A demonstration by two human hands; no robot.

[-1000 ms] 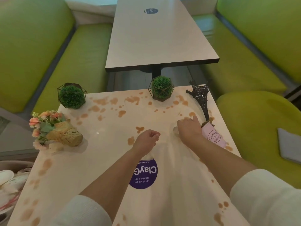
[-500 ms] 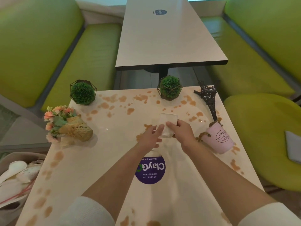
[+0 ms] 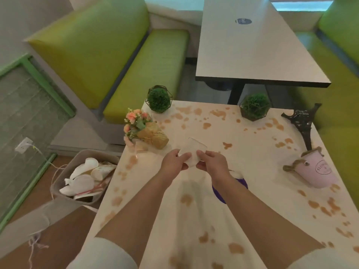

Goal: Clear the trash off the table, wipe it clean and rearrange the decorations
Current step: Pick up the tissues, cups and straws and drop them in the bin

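Tissue [image 3: 193, 152], a small folded white piece, is held up over the middle of the stained worktop [image 3: 252, 171] in the head view. Both hands grip it: the left hand [image 3: 172, 162] pinches its left edge with curled fingers and thumb, and the right hand [image 3: 212, 162] pinches its right edge the same way. The two hands sit close together, almost touching, with the tissue standing up between them and its top edge rising past the fingertips. Both forearms reach forward from the bottom of the picture and converge toward the tissue, white sleeves pushed back near the elbows.

Brown spill marks dot the worktop all round. To the left of the hands lies a small flower bouquet [image 3: 143, 129] in tan wrapping. Two green ball plants in wire frames stand at the far edge, one to the left [image 3: 159, 99], one to the right [image 3: 254, 106]. A dark tower model [image 3: 303, 123] and a tipped pink pot [image 3: 314, 171] lie at the right. A bin [image 3: 64, 197] holding white trash stands on the floor beside the worktop's left edge.
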